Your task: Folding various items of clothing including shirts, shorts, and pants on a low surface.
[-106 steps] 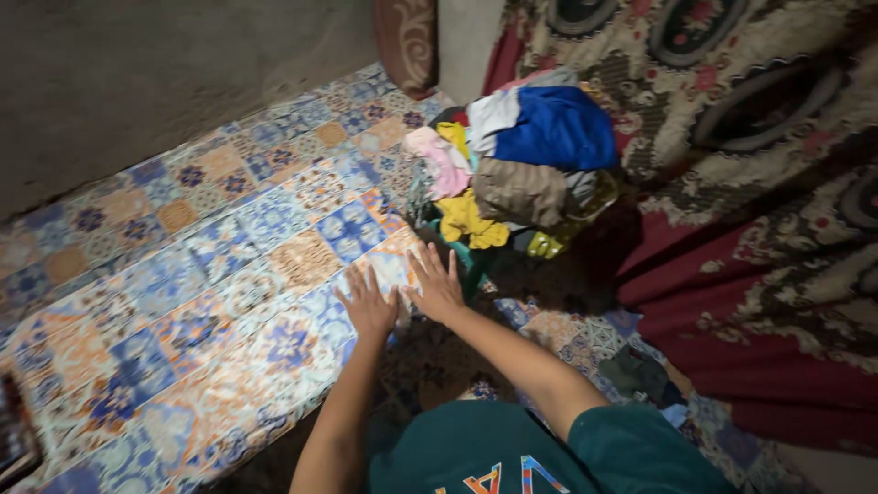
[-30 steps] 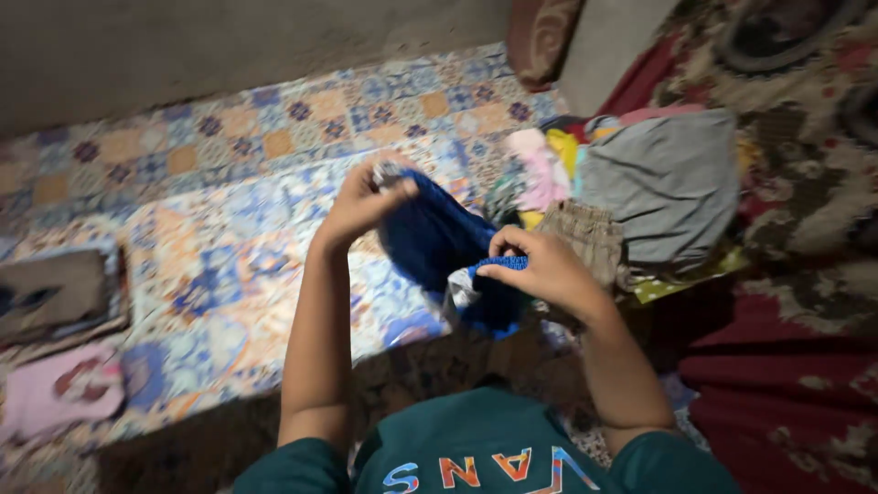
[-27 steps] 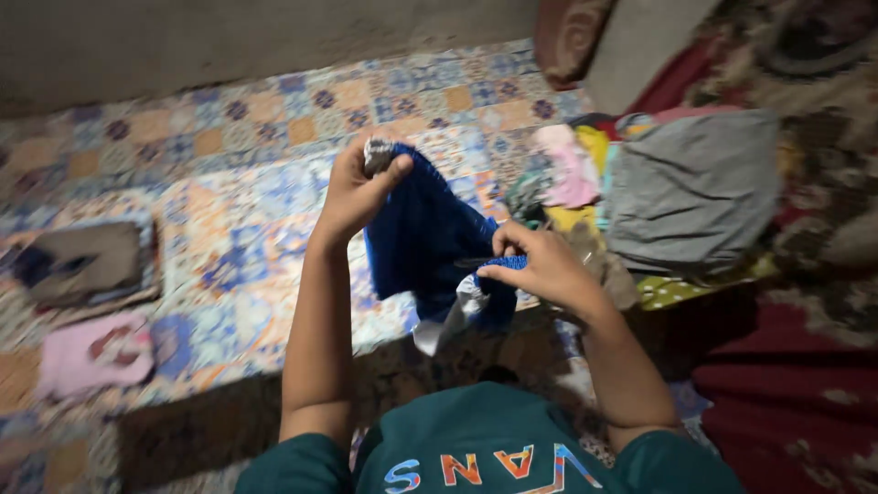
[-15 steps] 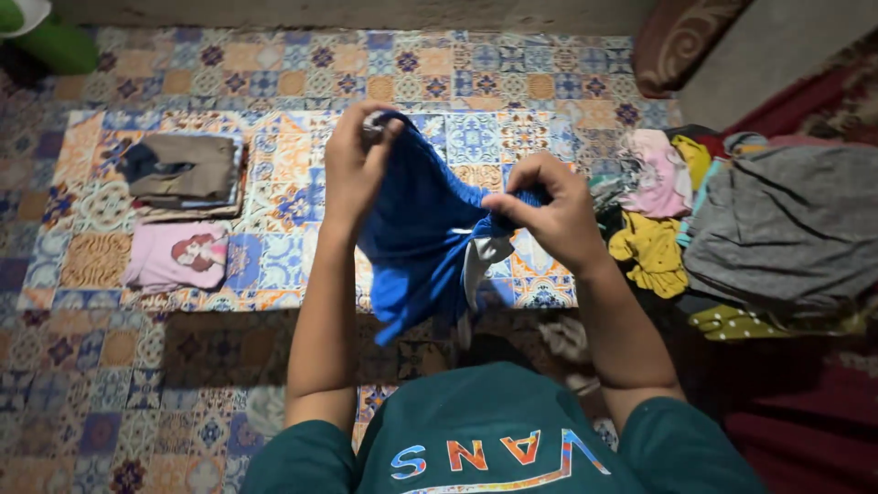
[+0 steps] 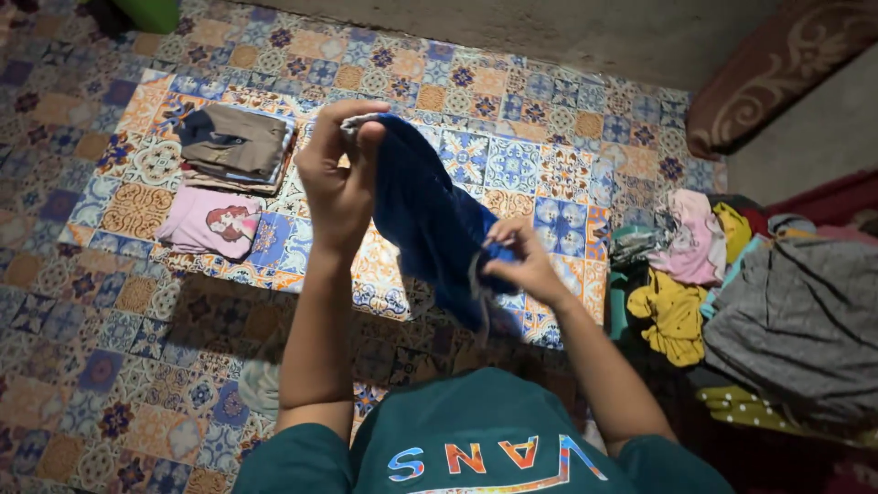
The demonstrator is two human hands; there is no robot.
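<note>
The head view looks down on a floor [image 5: 110,366] covered in patterned tiles of blue, orange and cream, with a brighter lit patch of the same pattern in the middle and a plain grey wall [image 5: 585,32] running along the far edge. The left hand [image 5: 338,174] is raised and pinched shut on one end of a blue garment [image 5: 430,220], while the right hand [image 5: 517,261] sits lower and grips the garment's other end, fingers curled tight. The cloth hangs in the air between the two hands, above the lit tiles, and a pale strip shows near the right hand.

To the left, on the lit patch, a folded brown garment [image 5: 233,146] rests on top of a small stack, and just beside it, nearer the person, lies a folded pink garment [image 5: 210,224] with a picture on it.

On the right a loose heap of clothes [image 5: 732,284] spreads out: pink, yellow and a broad grey piece. Behind it, a dark red cushion [image 5: 777,73] with a pale swirl pattern leans by the wall. A green object [image 5: 151,11] shows at the top left edge. The person wears a dark teal shirt [image 5: 476,439].
</note>
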